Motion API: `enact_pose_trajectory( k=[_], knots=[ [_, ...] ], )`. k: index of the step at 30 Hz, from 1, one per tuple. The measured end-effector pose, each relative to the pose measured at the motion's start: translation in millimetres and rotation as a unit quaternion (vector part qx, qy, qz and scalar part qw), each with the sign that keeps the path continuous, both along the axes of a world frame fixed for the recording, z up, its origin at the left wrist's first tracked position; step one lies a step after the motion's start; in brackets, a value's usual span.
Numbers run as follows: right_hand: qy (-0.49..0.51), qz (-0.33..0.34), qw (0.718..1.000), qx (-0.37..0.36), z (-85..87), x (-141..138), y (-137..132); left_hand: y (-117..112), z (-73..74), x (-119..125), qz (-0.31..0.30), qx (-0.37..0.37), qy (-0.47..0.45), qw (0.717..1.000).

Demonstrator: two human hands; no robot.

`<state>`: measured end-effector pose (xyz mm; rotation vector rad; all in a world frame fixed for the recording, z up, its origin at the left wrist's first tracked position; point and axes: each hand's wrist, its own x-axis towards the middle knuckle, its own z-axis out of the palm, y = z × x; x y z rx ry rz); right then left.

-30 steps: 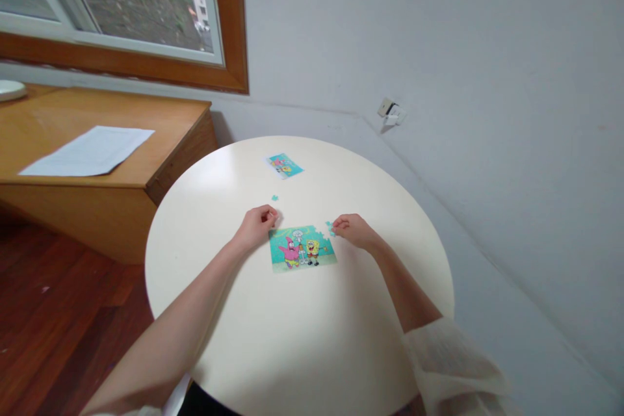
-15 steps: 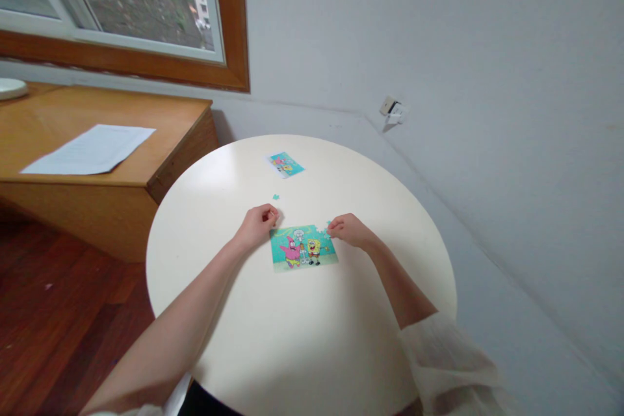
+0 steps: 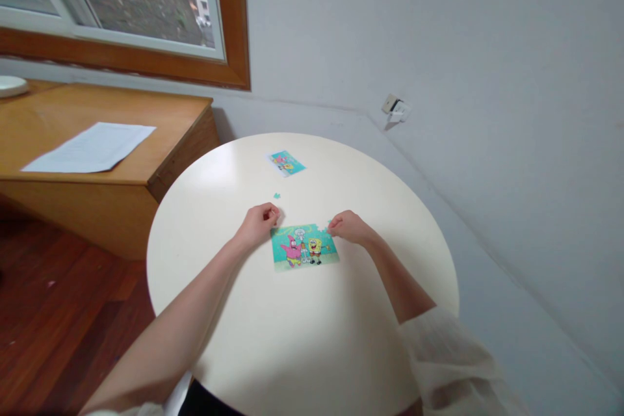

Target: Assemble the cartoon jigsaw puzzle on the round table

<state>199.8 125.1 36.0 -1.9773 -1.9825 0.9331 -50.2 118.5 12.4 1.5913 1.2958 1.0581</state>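
A small cartoon jigsaw puzzle (image 3: 303,247) lies flat in the middle of the round cream table (image 3: 302,338). My left hand (image 3: 258,224) rests curled at the puzzle's top left corner, fingers closed, touching its edge. Pinching a teal puzzle piece (image 3: 330,223), my right hand (image 3: 348,227) presses at the puzzle's top right corner. One loose teal piece (image 3: 277,195) lies on the table just beyond my left hand.
A small picture card (image 3: 286,163) lies near the table's far edge. To the left stands a wooden desk (image 3: 112,195) with a sheet of paper (image 3: 90,146) and a white dish (image 3: 10,86). Grey walls close in behind and to the right; a wall socket (image 3: 394,107) sits low.
My right hand has slid slightly left, bringing the teal piece up against the puzzle's top right corner. The left hand has stayed put.
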Motion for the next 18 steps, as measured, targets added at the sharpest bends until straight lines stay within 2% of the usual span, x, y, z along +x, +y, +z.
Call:
enact_pose_trajectory(
  k=[13,16,18],
  knots=[
    [-0.029,0.051,0.998,-0.020,-1.0,-1,4,2,-3.3,0,0.000,0.005,0.003,1.000],
    [0.021,0.040,0.999,-0.017,-3.7,4,3,1,-3.2,0,0.001,0.006,0.004,1.000],
    [0.097,0.009,0.995,-0.004,-6.4,11,4,1,-2.7,0,0.000,0.006,-0.001,1.000]
  ],
)
